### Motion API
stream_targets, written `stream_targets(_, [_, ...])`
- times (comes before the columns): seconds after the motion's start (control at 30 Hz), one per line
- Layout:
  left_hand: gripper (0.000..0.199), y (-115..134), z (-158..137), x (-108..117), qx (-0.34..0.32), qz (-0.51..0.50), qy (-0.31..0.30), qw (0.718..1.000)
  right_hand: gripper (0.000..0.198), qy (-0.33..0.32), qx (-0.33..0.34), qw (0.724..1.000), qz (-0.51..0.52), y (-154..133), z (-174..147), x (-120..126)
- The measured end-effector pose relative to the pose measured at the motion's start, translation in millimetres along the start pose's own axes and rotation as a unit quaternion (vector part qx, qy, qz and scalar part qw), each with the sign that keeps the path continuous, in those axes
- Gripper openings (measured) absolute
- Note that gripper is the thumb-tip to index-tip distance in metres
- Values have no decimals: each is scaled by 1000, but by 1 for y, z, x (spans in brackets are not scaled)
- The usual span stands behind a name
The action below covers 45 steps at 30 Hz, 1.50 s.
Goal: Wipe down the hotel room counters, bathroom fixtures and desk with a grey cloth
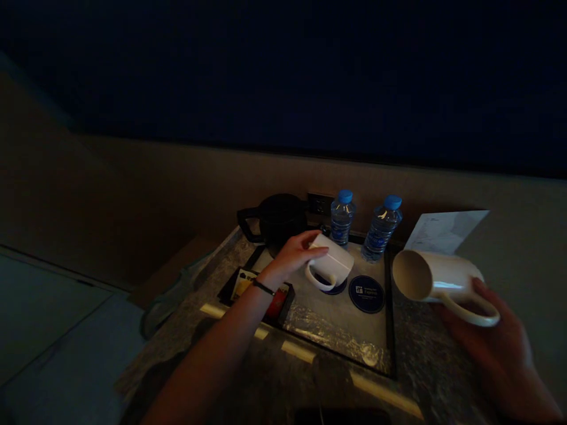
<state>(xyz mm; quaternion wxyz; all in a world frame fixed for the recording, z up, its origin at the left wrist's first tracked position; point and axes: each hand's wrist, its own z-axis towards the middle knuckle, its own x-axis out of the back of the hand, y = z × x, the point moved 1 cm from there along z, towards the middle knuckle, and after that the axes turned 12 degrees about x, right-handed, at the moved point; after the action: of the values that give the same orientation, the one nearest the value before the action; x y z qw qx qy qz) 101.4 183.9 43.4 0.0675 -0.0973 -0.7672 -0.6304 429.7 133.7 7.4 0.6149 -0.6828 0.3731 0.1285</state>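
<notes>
My left hand, with a dark band on its wrist, grips a white mug by its base end. That mug is tilted over the tray, partly above a round dark coaster. At the right, my right hand holds a second white mug on its side, its mouth facing left. This one is off the tray, above the dark stone counter. Between the two mugs, a round blue coaster with white print lies bare on the tray.
A black kettle stands at the tray's back left. Two water bottles with blue caps stand at the back, near a wall socket. A small box of packets lies at the left. A white card leans behind the right mug.
</notes>
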Motion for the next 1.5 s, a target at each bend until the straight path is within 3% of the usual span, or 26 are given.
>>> stream_targets(0.07, [56, -1, -9, 13, 41, -170, -29, 984, 20, 43, -46, 996, 56, 6, -4, 0])
stream_targets(0.17, [49, -9, -26, 16, 91, -319, -68, 941, 22, 123, -133, 976, 119, 14, -9, -7])
stream_targets(0.27, [46, -16, -35, 5, 115, -376, -96, 914, 20, 137, -174, 967, 124, 20, -12, -13])
stream_targets(0.4, [45, -18, -33, -4, 93, -379, -78, 917, 22, 126, -195, 964, 127, 23, -10, -13])
stream_targets(0.53, [57, -7, -32, 4, 44, -279, -49, 958, 24, 110, -186, 964, 156, 25, -8, -10])
stream_targets(0.6, [65, 4, -31, 8, -6, -148, -17, 989, 26, 92, -172, 967, 165, 26, -8, -11])
stream_targets(0.67, [72, 14, -30, 7, -75, 54, 26, 995, 27, 73, -164, 969, 167, 27, -8, -14])
stream_targets(0.7, [73, 17, -29, 4, -110, 167, 38, 979, 27, 67, -164, 970, 169, 28, -8, -15])
stream_targets(0.77, [71, 19, -25, -7, -172, 362, 47, 915, 27, 61, -166, 968, 177, 29, -8, -18])
stream_targets(0.87, [70, 8, -15, -25, -209, 511, 41, 833, 27, 70, -173, 966, 180, 30, -7, -19])
stream_targets(0.93, [71, -3, -9, -33, -208, 539, 51, 815, 27, 73, -171, 967, 173, 30, -6, -17])
stream_targets(1.03, [71, -16, -3, -38, -206, 546, 58, 810, 26, 67, -156, 970, 174, 33, -4, -10])
stream_targets(1.23, [75, -20, 0, -35, -221, 561, 58, 796, 28, 34, -157, 971, 178, 47, -3, 0])
stream_targets(1.5, [76, -19, 2, -35, -203, 546, 38, 812, 28, -57, -55, 997, 23, 46, -1, -1])
